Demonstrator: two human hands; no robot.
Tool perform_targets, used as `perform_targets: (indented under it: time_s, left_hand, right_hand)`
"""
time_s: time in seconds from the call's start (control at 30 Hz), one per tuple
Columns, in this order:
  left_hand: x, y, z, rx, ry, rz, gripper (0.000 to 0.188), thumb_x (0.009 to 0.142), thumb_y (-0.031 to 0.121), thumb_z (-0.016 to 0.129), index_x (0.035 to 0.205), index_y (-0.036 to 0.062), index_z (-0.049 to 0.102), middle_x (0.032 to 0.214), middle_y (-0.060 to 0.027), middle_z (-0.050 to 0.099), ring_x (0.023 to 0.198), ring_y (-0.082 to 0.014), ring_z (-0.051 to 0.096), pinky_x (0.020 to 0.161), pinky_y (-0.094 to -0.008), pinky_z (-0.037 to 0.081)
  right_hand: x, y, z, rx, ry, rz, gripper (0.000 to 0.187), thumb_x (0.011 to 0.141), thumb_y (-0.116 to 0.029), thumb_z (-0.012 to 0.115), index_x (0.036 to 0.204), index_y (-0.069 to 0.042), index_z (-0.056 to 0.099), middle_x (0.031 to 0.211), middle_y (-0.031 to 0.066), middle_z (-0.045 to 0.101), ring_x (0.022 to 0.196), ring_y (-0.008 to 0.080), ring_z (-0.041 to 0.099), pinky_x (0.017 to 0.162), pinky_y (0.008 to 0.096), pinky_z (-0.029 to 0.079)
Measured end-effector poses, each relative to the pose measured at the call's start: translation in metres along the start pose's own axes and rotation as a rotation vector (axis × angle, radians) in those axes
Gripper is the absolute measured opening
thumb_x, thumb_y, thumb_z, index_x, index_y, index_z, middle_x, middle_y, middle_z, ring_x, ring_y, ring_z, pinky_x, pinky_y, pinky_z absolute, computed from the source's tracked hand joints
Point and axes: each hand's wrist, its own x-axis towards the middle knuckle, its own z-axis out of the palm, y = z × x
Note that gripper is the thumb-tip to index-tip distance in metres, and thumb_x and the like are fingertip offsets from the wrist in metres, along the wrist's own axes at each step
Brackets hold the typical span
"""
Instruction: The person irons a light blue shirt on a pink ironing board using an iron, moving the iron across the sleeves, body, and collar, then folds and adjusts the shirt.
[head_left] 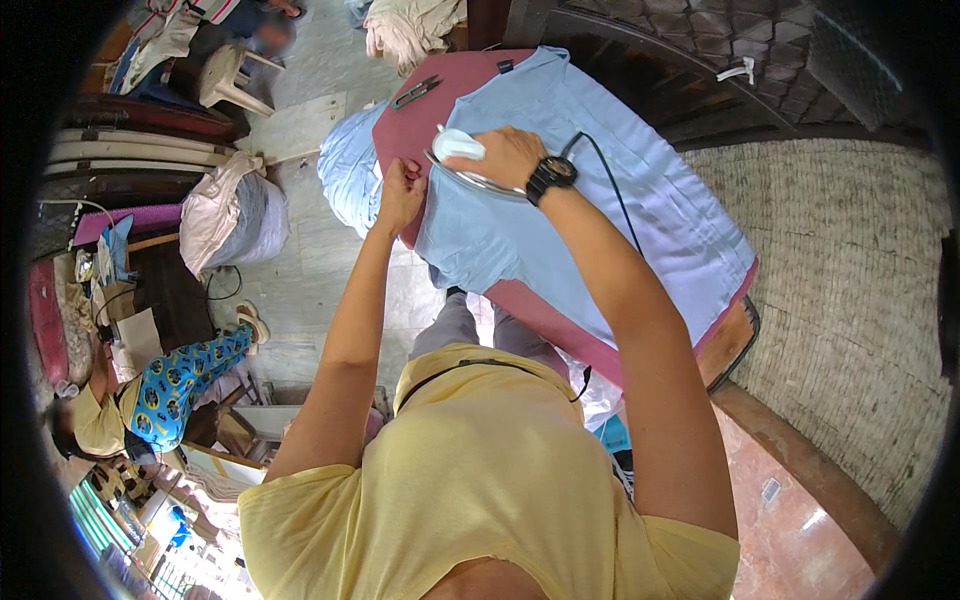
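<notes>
A light blue garment [520, 235] is spread over a padded maroon ironing board [400, 130]. My right hand [505, 158], with a black watch on its wrist, is wrapped round the handle of a white iron [461, 145]. The iron rests on the garment near its left edge, and its black cord runs off to the right. My left hand [402, 193] is at the board's left edge beside the iron. Its fingers are curled together close to the garment's edge; what they pinch, if anything, is hidden. Green-handled thread snips [415, 92] lie at the board's far left.
Light blue cloth [348, 170] hangs in a heap left of the board. A stuffed cloth bundle [235, 212] and a cream plastic chair [235, 80] are on the floor at left. Another person in patterned blue trousers [190, 390] is at lower left. Dark grillwork [690, 60] borders the far right.
</notes>
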Motion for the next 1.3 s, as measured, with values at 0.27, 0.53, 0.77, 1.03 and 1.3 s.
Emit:
perform_targets:
  time_s: [0.27, 0.53, 0.77, 1.03, 1.3]
  left_hand:
    - [0.002, 0.004, -0.001, 0.030, 0.084, -0.155, 0.027, 0.089, 0.023, 0.070, 0.092, -0.0009, 0.058, 0.095, -0.0128, 0.056, 0.079, -0.0228, 0.059, 0.072, -0.0342, 0.050]
    - [0.003, -0.001, -0.005, 0.330, -0.037, -0.018, 0.034, 0.074, 0.036, 0.082, 0.079, 0.0062, 0.068, 0.092, -0.0122, 0.053, 0.083, -0.0292, 0.059, 0.074, -0.0391, 0.049]
    - [-0.014, 0.034, 0.005, 0.358, 0.135, 0.189, 0.030, 0.079, 0.021, 0.079, 0.094, 0.0016, 0.061, 0.095, -0.0157, 0.054, 0.087, -0.0321, 0.056, 0.078, -0.0410, 0.047]
    - [-0.118, 0.074, 0.044, 0.105, -0.577, 0.773, 0.030, 0.074, 0.006, 0.075, 0.101, 0.0038, 0.061, 0.103, -0.0149, 0.056, 0.098, -0.0357, 0.053, 0.087, -0.0444, 0.045]
    - [-0.128, 0.040, 0.042, 0.008, -0.748, 0.614, 0.013, 0.077, 0.000, 0.069, 0.088, 0.0020, 0.063, 0.104, -0.0128, 0.058, 0.098, -0.0328, 0.054, 0.088, -0.0403, 0.045]
  right_hand:
    - [-0.015, -0.008, -0.005, 0.088, -0.079, 0.170, 0.065, 0.078, -0.072, 0.060, 0.111, -0.018, 0.074, 0.102, 0.0195, 0.072, 0.098, 0.0371, 0.068, 0.086, 0.0479, 0.053]
    - [-0.211, 0.037, -0.007, 0.115, 0.012, 0.449, 0.055, 0.081, -0.062, 0.065, 0.107, -0.014, 0.074, 0.089, 0.0181, 0.072, 0.083, 0.0367, 0.070, 0.074, 0.0454, 0.055]
    - [-0.285, 0.028, 0.026, 0.028, 0.188, 0.286, 0.058, 0.078, -0.064, 0.068, 0.101, -0.011, 0.076, 0.072, 0.0147, 0.070, 0.066, 0.0323, 0.069, 0.065, 0.0427, 0.056]
    - [-0.271, -0.005, 0.031, 0.201, 0.183, 0.571, 0.061, 0.082, -0.064, 0.064, 0.093, -0.005, 0.074, 0.080, 0.0189, 0.070, 0.075, 0.0376, 0.069, 0.068, 0.0464, 0.055]
    - [-0.197, -0.021, 0.070, 0.332, 0.573, 0.735, 0.061, 0.089, -0.059, 0.059, 0.097, 0.000, 0.069, 0.082, 0.0260, 0.068, 0.080, 0.0466, 0.066, 0.071, 0.0513, 0.053]
